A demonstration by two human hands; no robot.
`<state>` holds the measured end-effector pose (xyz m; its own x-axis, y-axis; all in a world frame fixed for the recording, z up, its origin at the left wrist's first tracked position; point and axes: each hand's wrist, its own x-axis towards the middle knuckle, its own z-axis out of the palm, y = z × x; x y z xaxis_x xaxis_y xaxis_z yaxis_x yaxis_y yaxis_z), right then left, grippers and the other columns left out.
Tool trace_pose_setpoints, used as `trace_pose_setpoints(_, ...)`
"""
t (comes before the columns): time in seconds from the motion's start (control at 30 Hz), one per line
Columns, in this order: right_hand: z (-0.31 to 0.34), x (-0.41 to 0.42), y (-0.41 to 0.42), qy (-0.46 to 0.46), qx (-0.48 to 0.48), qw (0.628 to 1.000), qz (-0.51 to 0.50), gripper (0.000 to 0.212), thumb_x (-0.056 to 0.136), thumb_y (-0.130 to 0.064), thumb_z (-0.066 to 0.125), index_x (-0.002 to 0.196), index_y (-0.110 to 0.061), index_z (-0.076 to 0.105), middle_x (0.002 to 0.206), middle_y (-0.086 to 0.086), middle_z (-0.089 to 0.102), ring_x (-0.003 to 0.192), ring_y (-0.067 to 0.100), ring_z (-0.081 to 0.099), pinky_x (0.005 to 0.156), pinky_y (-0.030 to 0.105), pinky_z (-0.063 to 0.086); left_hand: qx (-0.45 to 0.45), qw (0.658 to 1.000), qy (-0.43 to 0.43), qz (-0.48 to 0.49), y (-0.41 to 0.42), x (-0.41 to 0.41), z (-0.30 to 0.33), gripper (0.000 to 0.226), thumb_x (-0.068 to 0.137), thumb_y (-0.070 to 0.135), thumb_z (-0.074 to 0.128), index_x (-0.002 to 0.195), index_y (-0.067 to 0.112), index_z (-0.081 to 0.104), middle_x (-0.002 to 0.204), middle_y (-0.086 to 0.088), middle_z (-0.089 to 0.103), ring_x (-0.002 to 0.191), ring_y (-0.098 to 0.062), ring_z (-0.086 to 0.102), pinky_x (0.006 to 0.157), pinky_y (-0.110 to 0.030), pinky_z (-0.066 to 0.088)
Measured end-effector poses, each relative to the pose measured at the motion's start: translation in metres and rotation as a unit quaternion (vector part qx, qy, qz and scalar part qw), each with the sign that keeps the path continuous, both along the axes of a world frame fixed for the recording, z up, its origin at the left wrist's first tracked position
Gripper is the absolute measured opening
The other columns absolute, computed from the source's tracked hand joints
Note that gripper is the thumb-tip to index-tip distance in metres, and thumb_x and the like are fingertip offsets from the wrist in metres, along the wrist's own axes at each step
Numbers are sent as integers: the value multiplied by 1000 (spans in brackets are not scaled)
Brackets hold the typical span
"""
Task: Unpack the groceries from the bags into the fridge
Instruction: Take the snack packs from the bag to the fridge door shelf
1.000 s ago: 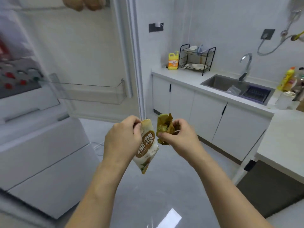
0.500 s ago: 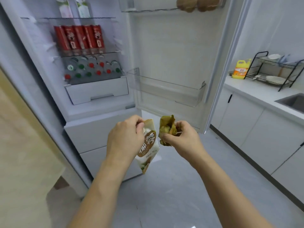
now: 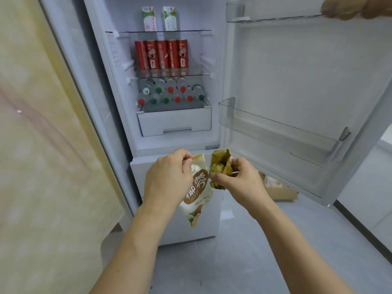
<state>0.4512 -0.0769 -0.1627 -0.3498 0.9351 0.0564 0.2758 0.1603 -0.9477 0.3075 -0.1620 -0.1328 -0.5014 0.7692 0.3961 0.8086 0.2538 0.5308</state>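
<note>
The fridge [image 3: 169, 128] stands open, its door [image 3: 297, 81] swung out to the right of the cabinet. On the top glass shelf two white-and-green cartons [image 3: 160, 19] stand side by side. The shelf below carries a row of red cans [image 3: 162, 55] packed close together. Under them, bottles [image 3: 169, 94] lie with their red, green and white caps facing out, above a white drawer [image 3: 174, 122]. The lower door bin [image 3: 282, 132] is clear plastic; the upper door bin [image 3: 275, 11] holds brownish rounded items [image 3: 356, 7] at its right end, too blurred to name.

In front of the fridge's lower compartment, the left hand [image 3: 167, 179] pinches the top corner of a white-and-brown snack packet [image 3: 197, 189], which hangs down. The right hand [image 3: 239, 179] grips a crumpled green-gold packet [image 3: 219, 166], just beside the first.

The floor [image 3: 254, 251] is pale grey. A cardboard box [image 3: 280, 189] sits on it beneath the open door. A cream marbled wall [image 3: 42, 145] runs left of the fridge.
</note>
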Motion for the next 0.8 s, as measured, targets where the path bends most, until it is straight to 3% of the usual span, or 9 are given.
trace_pose_setpoints(0.23, -4, -52, 35, -2, -1, 999, 44, 39, 74, -29, 81, 104, -20, 58, 93, -4, 66, 83, 11, 67, 74, 31, 57, 3, 999, -2, 53, 17, -41, 1, 15, 98, 27, 50, 101, 27, 66, 93, 9, 70, 89, -16, 63, 74, -38, 53)
trace_pose_setpoints(0.47, 3, -72, 76, -2, 4, 998, 61, 36, 75, -30, 81, 98, -22, 56, 90, -6, 65, 80, 10, 66, 67, 27, 54, -1, 996, 9, 88, 59, -57, 11, 15, 97, 29, 50, 98, 30, 65, 92, 9, 71, 88, -18, 62, 73, -39, 53)
trace_pose_setpoints(0.67, 11, -75, 133, 10, 0, 997, 78, 34, 74, -28, 81, 97, -24, 55, 93, -3, 66, 81, 11, 67, 75, 34, 57, 21, 994, 12, 102, 104, -64, 20, 15, 97, 27, 50, 97, 27, 65, 90, 5, 71, 84, -20, 64, 71, -41, 54)
trace_pose_setpoints(0.8, 22, -81, 165, 35, 1, 995, 92, 32, 76, -24, 80, 97, -22, 56, 91, -4, 66, 66, 0, 67, 64, 22, 52, 28, 992, 22, 118, 133, -70, 29, 16, 99, 28, 49, 99, 24, 65, 90, 5, 70, 81, -17, 62, 67, -35, 52)
